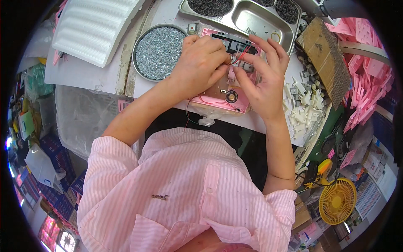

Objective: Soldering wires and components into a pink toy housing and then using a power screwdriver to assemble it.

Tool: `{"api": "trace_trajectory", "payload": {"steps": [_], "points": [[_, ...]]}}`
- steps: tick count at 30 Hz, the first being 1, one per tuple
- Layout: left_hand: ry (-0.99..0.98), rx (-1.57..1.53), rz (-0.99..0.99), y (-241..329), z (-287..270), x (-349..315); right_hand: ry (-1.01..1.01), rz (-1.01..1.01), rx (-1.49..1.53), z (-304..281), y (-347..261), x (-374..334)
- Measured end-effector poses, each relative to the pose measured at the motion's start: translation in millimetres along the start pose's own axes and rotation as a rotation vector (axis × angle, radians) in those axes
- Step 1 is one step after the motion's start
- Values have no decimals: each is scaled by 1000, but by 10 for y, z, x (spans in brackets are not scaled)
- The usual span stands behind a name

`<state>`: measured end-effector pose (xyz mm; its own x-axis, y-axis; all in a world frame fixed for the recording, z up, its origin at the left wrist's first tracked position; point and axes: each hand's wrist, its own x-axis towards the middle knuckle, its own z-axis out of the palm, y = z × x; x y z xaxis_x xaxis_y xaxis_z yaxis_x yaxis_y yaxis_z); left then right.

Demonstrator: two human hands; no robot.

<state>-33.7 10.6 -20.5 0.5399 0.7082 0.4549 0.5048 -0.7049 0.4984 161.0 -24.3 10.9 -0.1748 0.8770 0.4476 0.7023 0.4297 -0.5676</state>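
Observation:
A pink plastic casing [240,108] lies on the table in front of me, fitted with a black part [218,35], a small round speaker-like disc [231,96] and thin red wires [200,101]. Over its left and middle, my left hand [202,59] is closed, fingertips pinched where a bundle of red and dark wires [242,53] ends. My right hand [268,77] reaches over the casing's right side, fingers apart. Its thumb and forefinger are beside the wires and a small greyish block [247,67]. My hands hide part of the casing.
A round metal dish of small screws [156,52] stands left of the casing. Behind is a metal tray [239,19] with dark screws. White plastic pieces [303,105], cardboard [325,63] and pink parts [369,71] lie right; a white moulded tray [90,31] lies left. A yellow fan [337,201] stands lower right.

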Motion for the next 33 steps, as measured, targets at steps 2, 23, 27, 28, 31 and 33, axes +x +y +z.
{"api": "trace_trajectory", "payload": {"steps": [2, 23, 27, 28, 31, 33], "points": [[-30, -16, 13, -47, 1, 22, 0, -36, 5, 25, 47, 43], [-63, -159, 176, -271, -304, 120, -135, -45, -93, 121, 60, 56], [21, -118, 273, -299, -227, 237, -125, -44, -73, 138, 109, 76], [46, -128, 252, -289, -198, 252, -133, -26, -58, 132, 130, 80], [103, -167, 173, -246, -89, 240, -154, 13, -28, 120, 163, 76], [114, -209, 100, -182, -52, 202, -163, 21, -29, 123, 164, 72]]}}
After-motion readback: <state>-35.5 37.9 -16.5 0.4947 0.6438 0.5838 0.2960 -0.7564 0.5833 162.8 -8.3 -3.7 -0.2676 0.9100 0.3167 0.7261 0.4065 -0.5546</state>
